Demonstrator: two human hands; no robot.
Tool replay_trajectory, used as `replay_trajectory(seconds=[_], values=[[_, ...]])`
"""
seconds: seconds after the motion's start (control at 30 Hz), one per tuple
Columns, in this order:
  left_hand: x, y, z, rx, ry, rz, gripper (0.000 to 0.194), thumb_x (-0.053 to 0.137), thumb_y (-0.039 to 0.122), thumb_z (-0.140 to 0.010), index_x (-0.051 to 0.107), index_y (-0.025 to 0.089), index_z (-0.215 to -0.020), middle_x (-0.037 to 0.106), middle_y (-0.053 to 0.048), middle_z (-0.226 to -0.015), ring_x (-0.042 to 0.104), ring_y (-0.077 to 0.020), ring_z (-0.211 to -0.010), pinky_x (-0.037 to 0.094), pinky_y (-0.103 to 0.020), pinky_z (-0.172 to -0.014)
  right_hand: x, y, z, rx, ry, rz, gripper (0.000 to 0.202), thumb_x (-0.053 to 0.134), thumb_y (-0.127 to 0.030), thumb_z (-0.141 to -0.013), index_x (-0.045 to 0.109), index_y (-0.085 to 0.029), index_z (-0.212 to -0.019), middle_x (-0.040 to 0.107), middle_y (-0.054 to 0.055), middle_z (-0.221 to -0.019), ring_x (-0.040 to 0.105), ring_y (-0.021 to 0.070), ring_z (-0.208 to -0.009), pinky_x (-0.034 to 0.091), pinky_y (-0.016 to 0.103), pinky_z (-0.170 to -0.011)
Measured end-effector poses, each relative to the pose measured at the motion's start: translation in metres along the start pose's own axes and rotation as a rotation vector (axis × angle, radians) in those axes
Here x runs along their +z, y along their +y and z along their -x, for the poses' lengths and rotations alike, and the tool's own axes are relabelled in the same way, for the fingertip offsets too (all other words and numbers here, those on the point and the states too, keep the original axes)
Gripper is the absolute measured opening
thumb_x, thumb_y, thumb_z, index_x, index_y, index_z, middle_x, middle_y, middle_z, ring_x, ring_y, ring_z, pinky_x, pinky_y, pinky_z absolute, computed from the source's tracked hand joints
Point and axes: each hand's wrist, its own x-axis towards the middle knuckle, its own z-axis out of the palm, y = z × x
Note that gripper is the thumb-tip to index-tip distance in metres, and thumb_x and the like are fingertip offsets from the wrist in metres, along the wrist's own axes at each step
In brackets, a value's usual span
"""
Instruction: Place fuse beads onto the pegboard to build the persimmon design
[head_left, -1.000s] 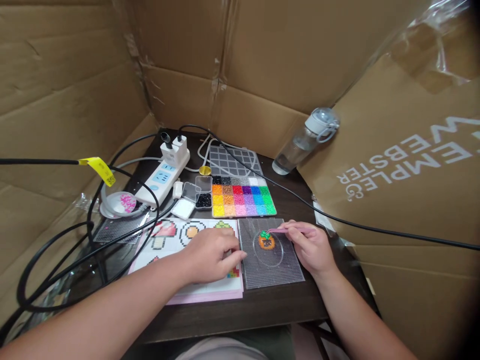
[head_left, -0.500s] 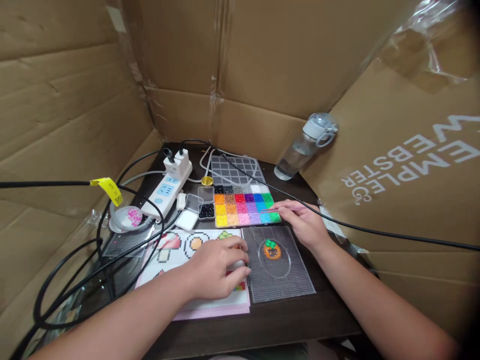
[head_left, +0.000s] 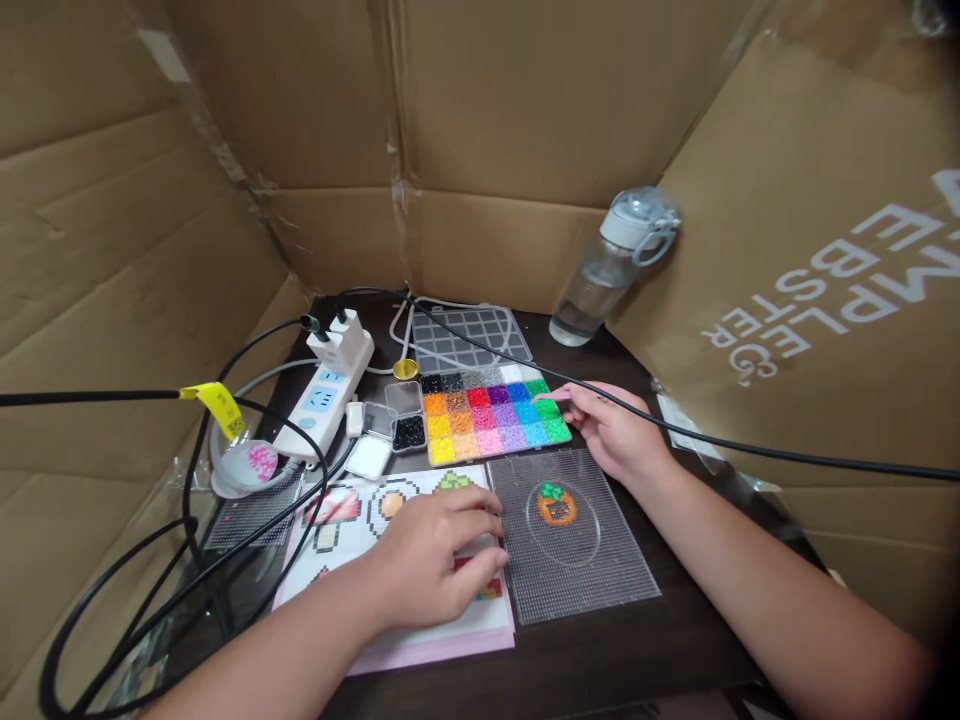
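Note:
My left hand (head_left: 442,560) rests on the printed pattern sheets (head_left: 439,645), fingers apart and bent, its fingertips by the left edge of the clear pegboard (head_left: 540,592). Pink tweezers (head_left: 553,395) are pinched in my right hand (head_left: 619,435); their tips reach over the blue and green compartments at the right of the bead tray (head_left: 480,425), which holds many colours. On the pegboard lies an orange bead figure (head_left: 556,508) with a green top and a dark middle, inside a clear oval outline. Whether the tips hold a bead is too small to tell.
A water bottle (head_left: 604,265) stands at the back right. On the left are a power strip (head_left: 322,395), looping black cables, a round dish with pink beads (head_left: 259,462) and small boxes of black beads (head_left: 409,433) and white beads (head_left: 369,455). Cardboard walls surround the table.
The camera view has shifted and tilted slightly. Over the tray, the tweezer tips have moved from the lower blue compartments to a little farther back. My left hand stays on the sheets.

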Motion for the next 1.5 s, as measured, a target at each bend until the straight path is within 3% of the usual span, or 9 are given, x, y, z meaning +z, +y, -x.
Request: replay_trajectory(seconds=[0.33, 0.6, 0.73, 0.9, 1.13, 1.4, 1.5], values=[[0.0, 0.0, -0.001, 0.013, -0.006, -0.003, 0.018, 0.055, 0.026, -0.091, 0.071, 0.019, -0.096, 0.067, -0.008, -0.112, 0.067, -0.0223, -0.097, 0.054, -0.036, -0.084, 0.005, -0.01, 0.007, 0.037, -0.078, 0.025, 0.027, 0.082, -0.042, -0.07, 0.077, -0.016, -0.075, 0.076, 0.01, -0.083, 0.062, 0.0132, -0.063, 0.051, 0.025, -0.055], [-0.003, 0.003, 0.0, 0.056, -0.065, -0.03, 0.02, 0.056, 0.028, -0.089, 0.07, 0.02, -0.103, 0.066, -0.009, -0.122, 0.067, -0.0235, -0.104, 0.053, -0.038, -0.088, 0.006, -0.011, 0.008, -0.022, -0.03, 0.014, 0.024, 0.083, -0.04, -0.068, 0.078, -0.018, -0.077, 0.074, 0.007, -0.076, 0.059, 0.0123, -0.057, 0.055, 0.028, -0.056], [-0.002, 0.002, 0.0, 0.076, -0.083, -0.045, 0.021, 0.056, 0.027, -0.09, 0.07, 0.02, -0.105, 0.067, -0.008, -0.12, 0.065, -0.0235, -0.11, 0.052, -0.038, -0.092, 0.008, -0.011, 0.011, -0.063, -0.096, 0.111, 0.026, 0.078, -0.044, -0.074, 0.078, -0.019, -0.08, 0.074, 0.007, -0.076, 0.065, 0.0154, -0.063, 0.059, 0.03, -0.062], [-0.001, 0.001, 0.0, 0.079, -0.075, -0.044, 0.019, 0.057, 0.027, -0.09, 0.07, 0.02, -0.102, 0.067, -0.008, -0.119, 0.066, -0.0234, -0.107, 0.052, -0.038, -0.091, 0.002, -0.004, 0.011, -0.071, -0.071, 0.2, 0.027, 0.077, -0.044, -0.076, 0.078, -0.018, -0.084, 0.076, 0.006, -0.081, 0.071, 0.0187, -0.071, 0.063, 0.034, -0.072], [-0.003, 0.003, 0.0, 0.078, -0.066, -0.032, 0.018, 0.056, 0.025, -0.089, 0.07, 0.019, -0.099, 0.068, -0.009, -0.117, 0.066, -0.0238, -0.105, 0.053, -0.038, -0.089, 0.002, -0.009, 0.012, -0.057, -0.075, 0.222, 0.03, 0.078, -0.048, -0.074, 0.078, -0.018, -0.082, 0.077, 0.008, -0.084, 0.074, 0.0225, -0.077, 0.064, 0.036, -0.076], [-0.002, 0.002, 0.0, 0.083, -0.057, -0.021, 0.016, 0.058, 0.025, -0.088, 0.07, 0.02, -0.096, 0.068, -0.007, -0.117, 0.067, -0.0232, -0.103, 0.053, -0.039, -0.09, -0.002, -0.01, 0.011, -0.061, -0.084, 0.21, 0.027, 0.078, -0.045, -0.076, 0.077, -0.019, -0.085, 0.078, 0.009, -0.086, 0.074, 0.0244, -0.079, 0.064, 0.035, -0.069], [-0.001, 0.001, 0.002, 0.082, -0.047, -0.012, 0.016, 0.058, 0.025, -0.087, 0.071, 0.019, -0.095, 0.068, -0.007, -0.117, 0.067, -0.0238, -0.102, 0.053, -0.038, -0.089, 0.0, -0.012, 0.011, -0.144, -0.055, 0.243, 0.023, 0.077, -0.043, -0.077, 0.077, -0.021, -0.084, 0.078, 0.008, -0.085, 0.071, 0.0211, -0.073, 0.058, 0.031, -0.062]])
